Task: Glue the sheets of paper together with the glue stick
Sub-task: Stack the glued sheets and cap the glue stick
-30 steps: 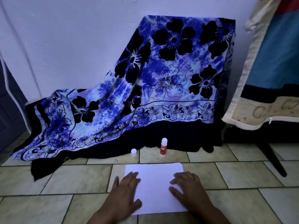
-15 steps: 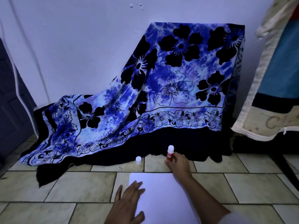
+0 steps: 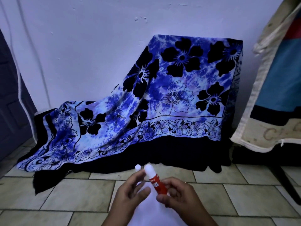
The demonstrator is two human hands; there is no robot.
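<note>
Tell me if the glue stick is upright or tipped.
Tipped. The right hand grips the glue stick by its red body, and its white top leans left toward the left hand.

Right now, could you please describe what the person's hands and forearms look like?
Both are bare: the left hand and right hand show no gloves, rings or watch, and the forearms run uncovered to the frame's bottom edge, with no sleeve in view. Dim light hides finer marks.
</note>
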